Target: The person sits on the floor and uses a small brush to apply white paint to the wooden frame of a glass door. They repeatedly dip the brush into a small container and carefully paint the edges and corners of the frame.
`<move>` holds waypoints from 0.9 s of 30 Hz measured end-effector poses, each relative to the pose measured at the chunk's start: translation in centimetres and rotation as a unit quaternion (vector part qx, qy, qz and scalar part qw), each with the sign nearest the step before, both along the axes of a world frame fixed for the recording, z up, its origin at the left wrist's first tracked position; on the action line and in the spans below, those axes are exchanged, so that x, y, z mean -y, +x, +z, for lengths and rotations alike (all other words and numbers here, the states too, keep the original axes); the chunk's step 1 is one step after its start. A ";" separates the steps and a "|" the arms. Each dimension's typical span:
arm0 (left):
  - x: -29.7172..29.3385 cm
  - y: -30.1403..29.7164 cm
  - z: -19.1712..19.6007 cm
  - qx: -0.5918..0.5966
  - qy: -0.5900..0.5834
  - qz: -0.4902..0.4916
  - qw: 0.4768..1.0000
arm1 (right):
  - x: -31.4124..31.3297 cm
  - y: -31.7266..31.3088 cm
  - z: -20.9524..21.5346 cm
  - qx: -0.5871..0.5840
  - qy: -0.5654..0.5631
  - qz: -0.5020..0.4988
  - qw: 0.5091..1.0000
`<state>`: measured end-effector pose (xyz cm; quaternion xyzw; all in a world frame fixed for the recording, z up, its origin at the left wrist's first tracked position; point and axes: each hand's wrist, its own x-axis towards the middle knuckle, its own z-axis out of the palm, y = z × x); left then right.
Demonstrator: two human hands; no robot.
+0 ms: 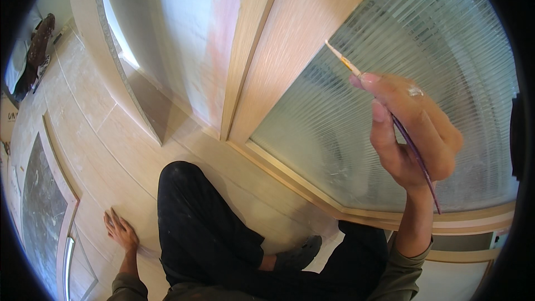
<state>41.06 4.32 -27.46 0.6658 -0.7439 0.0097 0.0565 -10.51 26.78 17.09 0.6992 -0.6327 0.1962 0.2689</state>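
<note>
Pointing up-left: thin brush (390,117), right hand (412,134).

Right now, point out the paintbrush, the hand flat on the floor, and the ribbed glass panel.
paintbrush (350,67): head view, on the pale shaft just below the tip.
left hand (120,228): head view, on the back of the hand, flat on the floor.
ribbed glass panel (334,134): head view, on bare glass left of the right hand.

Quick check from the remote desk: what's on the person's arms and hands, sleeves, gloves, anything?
Both hands are bare, no gloves. The left hand and right hand come out of olive-green long sleeves, the right one pushed up the forearm. A pale smear marks a right knuckle.
</note>
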 end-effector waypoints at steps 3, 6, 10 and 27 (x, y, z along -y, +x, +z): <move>0.1 -0.2 0.1 -0.002 0.000 -0.003 1.000 | 0.0 -0.1 -0.2 0.008 -0.002 0.002 1.000; 0.3 0.3 -0.3 -0.004 -0.007 -0.008 1.000 | 0.1 -0.4 -0.6 0.009 -0.012 0.016 1.000; 0.2 0.4 -0.5 0.000 -0.002 -0.005 1.000 | 0.2 -0.5 -0.8 0.005 -0.015 0.029 0.999; 0.2 0.4 -0.4 -0.012 -0.014 -0.011 1.000 | 0.4 -0.4 -1.7 0.018 -0.010 0.045 0.999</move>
